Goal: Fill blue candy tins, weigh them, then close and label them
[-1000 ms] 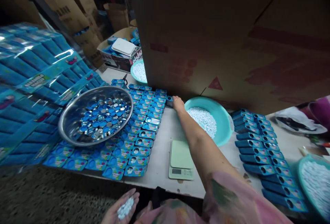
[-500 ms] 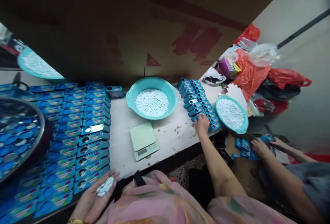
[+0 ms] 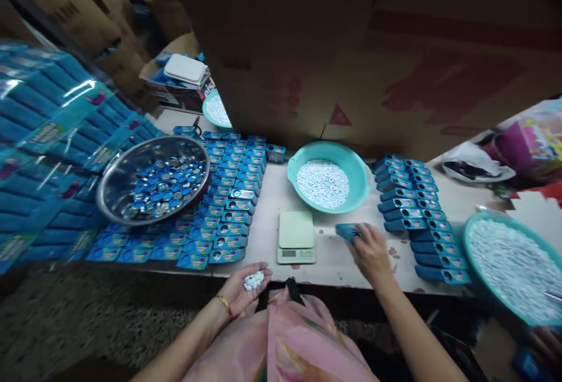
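My left hand (image 3: 246,288), palm up and cupped in front of the counter's edge, holds a small pile of white tablets (image 3: 253,280). My right hand (image 3: 371,250) grips a small blue tin (image 3: 348,231) by its right end, above the counter to the right of the kitchen scale (image 3: 296,236). Nothing lies on the scale's pan. Behind the scale stands a turquoise basin (image 3: 360,174) partly filled with white tablets. Blue tins with round openings (image 3: 401,201) stand in rows to my right hand's right, a gap showing in the nearer left row.
A steel bowl (image 3: 105,194) of round blue-and-silver lids rests over rows of blue tins (image 3: 228,241) on the left. Shrink-wrapped tins (image 3: 57,130) are stacked beyond it. Another turquoise basin (image 3: 472,253) of tablets is at right, near a co-worker's blurred hand (image 3: 547,341). A large carton (image 3: 285,48) overhangs the back.
My right hand has lifted a blue tin from the right rows and brought it left towards the scale. My left hand still holds the tablets. The view has swung left.
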Action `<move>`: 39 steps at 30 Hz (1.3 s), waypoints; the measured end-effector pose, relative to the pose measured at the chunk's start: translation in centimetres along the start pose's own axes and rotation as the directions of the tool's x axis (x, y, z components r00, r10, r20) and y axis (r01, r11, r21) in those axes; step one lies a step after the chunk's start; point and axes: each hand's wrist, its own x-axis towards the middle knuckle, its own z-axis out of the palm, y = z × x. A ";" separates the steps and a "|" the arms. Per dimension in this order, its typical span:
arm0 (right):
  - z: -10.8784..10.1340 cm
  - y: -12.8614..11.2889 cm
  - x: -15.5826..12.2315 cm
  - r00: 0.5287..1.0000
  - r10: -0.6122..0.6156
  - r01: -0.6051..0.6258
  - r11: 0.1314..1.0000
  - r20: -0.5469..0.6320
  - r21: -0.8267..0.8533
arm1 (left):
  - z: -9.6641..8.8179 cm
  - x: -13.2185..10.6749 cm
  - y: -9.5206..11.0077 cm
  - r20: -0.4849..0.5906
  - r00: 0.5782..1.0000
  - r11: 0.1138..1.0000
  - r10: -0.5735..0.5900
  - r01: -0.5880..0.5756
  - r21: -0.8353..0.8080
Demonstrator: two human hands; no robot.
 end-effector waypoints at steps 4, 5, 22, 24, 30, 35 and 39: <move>0.4 -8.9 6.1 0.967 -0.245 0.237 0.964 0.061 0.121 | 0.3 -0.2 0.1 0.045 0.999 1.000 0.020 -0.019 -0.016; 1.0 -10.4 7.3 0.957 -0.277 0.265 0.955 0.087 0.131 | 0.4 -0.2 0.1 0.049 0.998 0.999 0.025 -0.024 -0.021; -0.6 -20.7 3.1 0.795 -0.482 0.213 0.791 0.368 0.574 | -0.6 1.3 0.1 0.147 0.986 0.989 -0.084 0.100 -0.108; -0.2 -20.8 2.6 0.797 -0.443 0.139 0.796 0.411 0.589 | -0.9 1.3 -0.1 0.181 0.977 0.987 -0.110 0.129 -0.096; 0.3 -20.9 2.1 0.803 -0.400 0.084 0.811 0.443 0.579 | -1.1 1.0 -0.5 0.236 0.968 0.993 -0.085 0.102 -0.061; 0.3 -21.1 2.0 0.821 -0.389 0.091 0.811 0.417 0.578 | -1.1 0.8 -0.6 0.208 0.974 0.993 -0.085 0.099 -0.057; 0.7 -20.9 1.8 0.822 -0.403 0.124 0.816 0.402 0.565 | -0.9 0.7 -0.6 0.175 0.981 0.993 -0.083 0.096 -0.066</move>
